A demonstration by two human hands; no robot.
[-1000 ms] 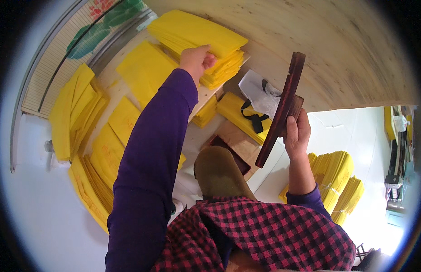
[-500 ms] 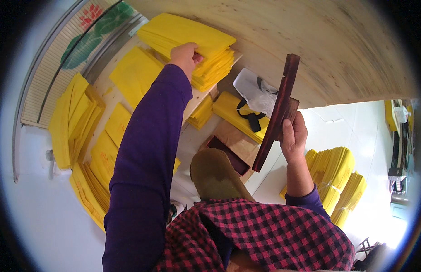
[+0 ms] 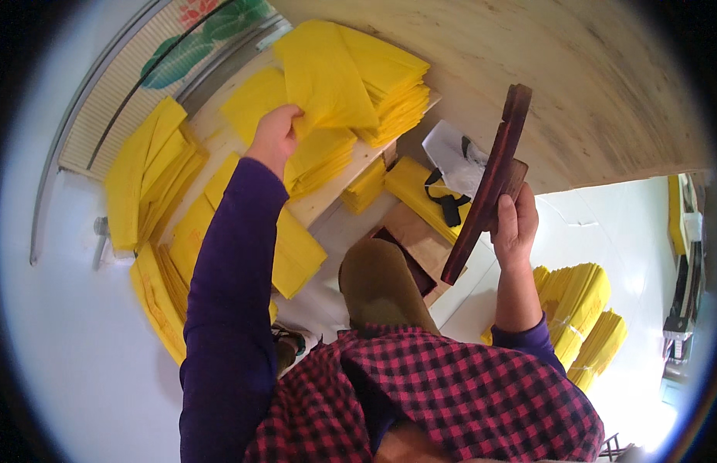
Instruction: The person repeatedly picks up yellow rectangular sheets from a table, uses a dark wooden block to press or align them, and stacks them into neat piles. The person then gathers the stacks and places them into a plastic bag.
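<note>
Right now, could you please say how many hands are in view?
2: the left hand, left of centre, holding a yellow sheet; the right hand, right of centre, gripping a dark wooden tool.

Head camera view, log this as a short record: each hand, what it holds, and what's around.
Left grip: holding a yellow sheet by an edge
Sheet: slanting across a yellow stack
Right grip: holding a dark wooden tool
Tool: long, slightly curved, tilted
Lower right: tied yellow bundles
Near knee: black strap, brown trouser leg
</note>
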